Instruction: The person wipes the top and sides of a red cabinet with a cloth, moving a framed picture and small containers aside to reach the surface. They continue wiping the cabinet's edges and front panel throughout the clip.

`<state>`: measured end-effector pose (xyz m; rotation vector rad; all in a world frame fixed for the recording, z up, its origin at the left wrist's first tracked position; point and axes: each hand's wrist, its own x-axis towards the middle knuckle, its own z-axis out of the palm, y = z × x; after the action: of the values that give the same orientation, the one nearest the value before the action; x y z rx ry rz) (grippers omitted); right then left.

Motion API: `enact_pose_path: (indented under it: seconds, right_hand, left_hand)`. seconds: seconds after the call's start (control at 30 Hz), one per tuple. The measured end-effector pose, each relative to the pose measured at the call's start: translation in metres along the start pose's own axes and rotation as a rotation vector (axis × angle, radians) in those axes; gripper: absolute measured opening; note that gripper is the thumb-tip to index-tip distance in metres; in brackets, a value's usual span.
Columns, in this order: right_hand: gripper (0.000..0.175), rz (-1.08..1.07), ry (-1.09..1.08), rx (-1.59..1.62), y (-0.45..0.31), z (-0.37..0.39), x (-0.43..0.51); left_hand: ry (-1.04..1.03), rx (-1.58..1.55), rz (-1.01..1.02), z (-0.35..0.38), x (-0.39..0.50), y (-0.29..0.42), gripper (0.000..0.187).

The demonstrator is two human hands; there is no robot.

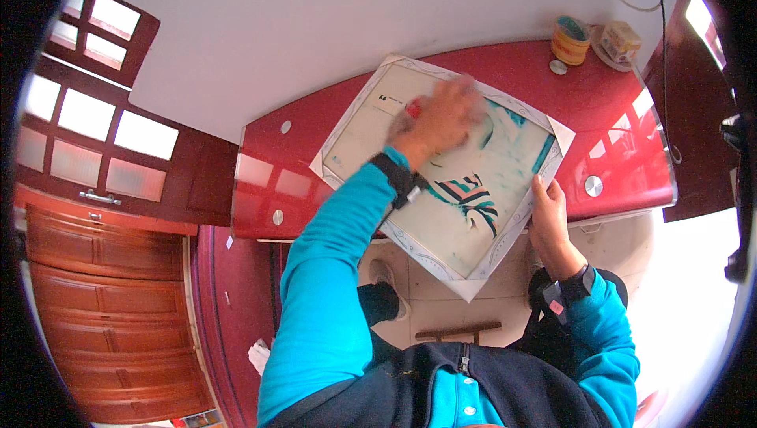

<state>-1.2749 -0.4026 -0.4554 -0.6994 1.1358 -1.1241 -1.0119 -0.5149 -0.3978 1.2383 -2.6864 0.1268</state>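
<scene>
A framed picture (pixel 408 162) with a pale patterned border and wrapped corners lies at an angle over the near edge of a glossy red table (pixel 331 97). My left hand (pixel 440 117), blurred, is over the picture's upper middle. A small red patch shows beside its thumb side; whether it is a held thing or part of the print I cannot tell. My right hand (pixel 549 212) grips the frame's lower right side, with the thumb on the border and the fingers partly hidden. The print shows a striped, teal-edged figure.
At the table's back right stand a yellow-orange container (pixel 571 41) and a small box (pixel 620 42) on a dish. A cable (pixel 663 73) hangs near the right end. Round metal discs (pixel 594 186) dot the tabletop. Below are a wooden bar (pixel 458 331) on the tiled floor and my feet.
</scene>
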Motion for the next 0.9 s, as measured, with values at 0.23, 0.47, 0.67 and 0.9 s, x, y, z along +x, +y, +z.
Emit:
enact_pose_path:
  seconds: [0.23, 0.47, 0.67, 0.9]
  right_hand:
    - [0.034, -0.01, -0.083, 0.159, 0.007, -0.002, 0.01]
    - [0.037, 0.016, -0.032, 0.246, 0.01, 0.004, 0.015]
    - [0.035, -0.02, -0.034, 0.202, 0.008, 0.008, 0.012]
    - [0.03, 0.062, 0.013, 0.306, 0.004, 0.009, 0.012]
  left_hand:
    - [0.042, -0.562, 0.145, -0.035, -0.069, 0.129, 0.056]
    - [0.074, -0.112, -0.529, -0.057, -0.19, 0.043, 0.043]
    - [0.367, 0.083, -0.881, -0.066, -0.285, -0.021, 0.039]
    - [0.202, 0.03, -0.963, -0.037, -0.31, -0.021, 0.059]
